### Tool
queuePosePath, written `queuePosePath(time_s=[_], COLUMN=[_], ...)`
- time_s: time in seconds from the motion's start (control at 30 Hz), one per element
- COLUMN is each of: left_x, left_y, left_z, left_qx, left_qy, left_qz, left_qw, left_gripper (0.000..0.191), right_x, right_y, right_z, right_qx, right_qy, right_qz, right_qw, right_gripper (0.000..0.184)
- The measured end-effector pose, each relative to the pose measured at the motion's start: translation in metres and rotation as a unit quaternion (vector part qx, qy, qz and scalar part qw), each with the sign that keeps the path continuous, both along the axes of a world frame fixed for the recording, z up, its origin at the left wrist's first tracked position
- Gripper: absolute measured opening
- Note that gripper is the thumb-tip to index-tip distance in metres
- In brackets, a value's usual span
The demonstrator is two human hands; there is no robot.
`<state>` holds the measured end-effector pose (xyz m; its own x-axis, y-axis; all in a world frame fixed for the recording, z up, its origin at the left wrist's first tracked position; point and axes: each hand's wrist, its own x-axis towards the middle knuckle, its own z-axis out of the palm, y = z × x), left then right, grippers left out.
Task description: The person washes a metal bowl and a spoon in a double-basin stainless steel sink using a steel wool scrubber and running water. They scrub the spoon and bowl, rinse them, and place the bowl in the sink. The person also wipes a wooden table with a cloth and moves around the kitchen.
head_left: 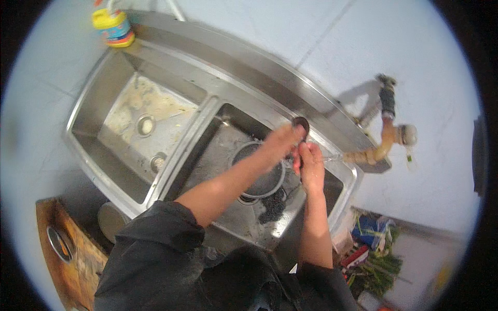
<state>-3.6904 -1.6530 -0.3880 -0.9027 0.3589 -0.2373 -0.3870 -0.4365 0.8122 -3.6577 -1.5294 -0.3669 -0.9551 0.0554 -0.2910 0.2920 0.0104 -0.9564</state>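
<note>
My left hand [283, 140], blurred, reaches across the right sink basin [218, 155] to the dark round end of a ladle-like utensil [305, 123]. My right hand [312, 165] is closed around the utensil's narrow part, close to the left hand. A thin stream of water [330, 158] runs from the faucet [360, 156] onto my right hand. Beneath my hands a round grey bowl or pot [260, 186] stands in the basin. Beside it lies a dark mesh-like clump [272, 206], perhaps a scouring pad. My fingers hide part of the utensil.
The left sink basin [128, 116] has pale residue and a drain [146, 125]. A yellow jug [113, 29] stands at the far left corner. Lower left is a wooden board or stand [83, 248]. Green vegetables [377, 268] and a blue bag [367, 229] lie at lower right.
</note>
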Motion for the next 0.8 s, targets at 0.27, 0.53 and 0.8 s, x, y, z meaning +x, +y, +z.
queuePosePath(time_s=[0.27,0.53,0.8], left_x=[0.011,0.085,0.193], left_y=[0.001,-0.016,-0.139], left_z=[0.004,0.030,0.015], left_qx=[0.073,0.051,-0.501], left_qy=[-0.002,-0.013,0.239], left_qz=[0.143,0.176,0.292], left_qw=[0.987,0.983,0.779], left_gripper=[0.022,0.027,0.022], right_x=[0.057,0.110,0.129], right_y=[-0.005,0.006,0.054], right_z=[-0.004,-0.029,-0.113], right_qx=[-0.065,-0.030,0.430], right_qy=[-0.027,-0.015,0.042], right_qz=[0.019,0.066,0.214], right_qw=[0.997,0.997,0.876], right_gripper=[0.020,0.014,0.032])
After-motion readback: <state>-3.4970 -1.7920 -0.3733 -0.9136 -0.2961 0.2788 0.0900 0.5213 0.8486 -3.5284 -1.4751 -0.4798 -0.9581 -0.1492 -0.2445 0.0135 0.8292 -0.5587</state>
